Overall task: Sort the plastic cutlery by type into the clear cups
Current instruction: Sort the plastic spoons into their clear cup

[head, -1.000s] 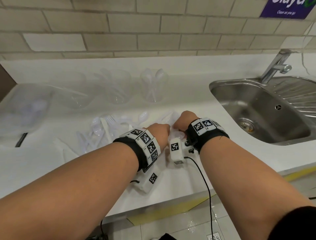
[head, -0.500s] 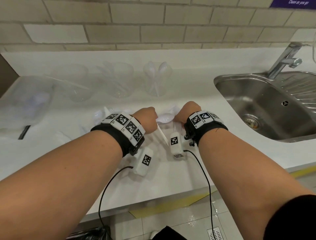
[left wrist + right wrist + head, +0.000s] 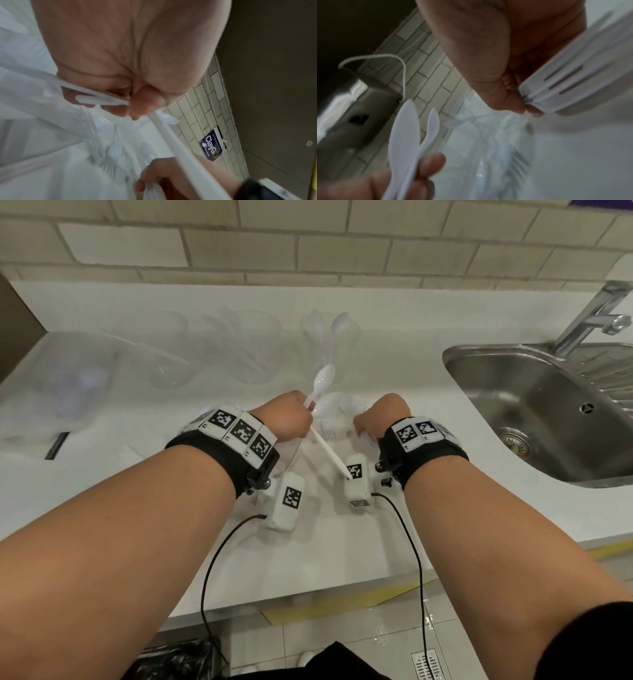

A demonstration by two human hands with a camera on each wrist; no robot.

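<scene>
Two white plastic spoons [image 3: 322,383], half a second ago level with the white countertop [image 3: 394,392], are now raised in the clenched left hand [image 3: 286,417]. White plastic forks [image 3: 570,75] are gripped by the right hand [image 3: 383,414]. The spoon-filled clear cup [image 3: 330,337] is judged the next stop.

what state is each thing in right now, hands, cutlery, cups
left hand: grips two white spoons, lifted off the counter
right hand: pinches a bunch of white forks
right cup: upright, spoons inside
middle cup: upright, contents unclear
loose cutlery: on the counter
</scene>
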